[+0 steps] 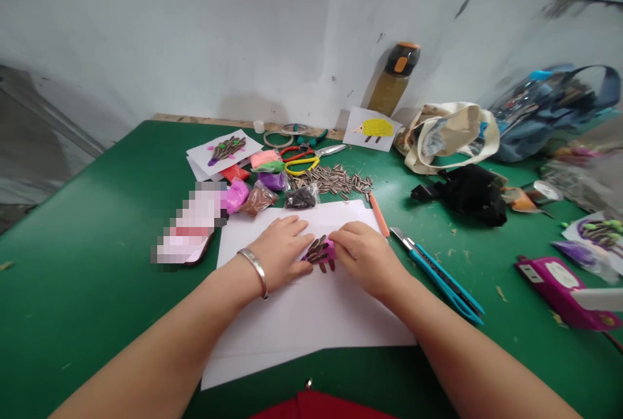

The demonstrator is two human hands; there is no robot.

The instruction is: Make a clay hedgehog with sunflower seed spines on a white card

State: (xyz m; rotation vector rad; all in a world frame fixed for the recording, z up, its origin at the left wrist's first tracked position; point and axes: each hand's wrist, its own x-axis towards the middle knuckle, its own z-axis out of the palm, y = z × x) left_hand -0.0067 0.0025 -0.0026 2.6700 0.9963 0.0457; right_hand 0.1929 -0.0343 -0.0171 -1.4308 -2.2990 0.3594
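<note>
White paper (311,315) lies in front of me, and on it is a small pink clay figure (331,250) with brown leg-like pieces below it. Several striped sunflower seeds (317,249) stick out of its left part. My left hand (282,251), with a silver bracelet at the wrist, rests on the paper left of the figure, fingers stretched out, thumb near its edge. At the figure's right end my right hand (367,255) has thumb and fingertips pinched together against the pink clay. Whatever is between those fingertips is hidden.
Beyond the paper lie a heap of sunflower seeds (335,180), yellow-handled scissors (302,165) and bagged clay (260,198). An orange stick (378,213) and a blue utility knife (438,276) lie on the right. A phone (192,227) is on the left; a bottle (394,78) stands against the wall.
</note>
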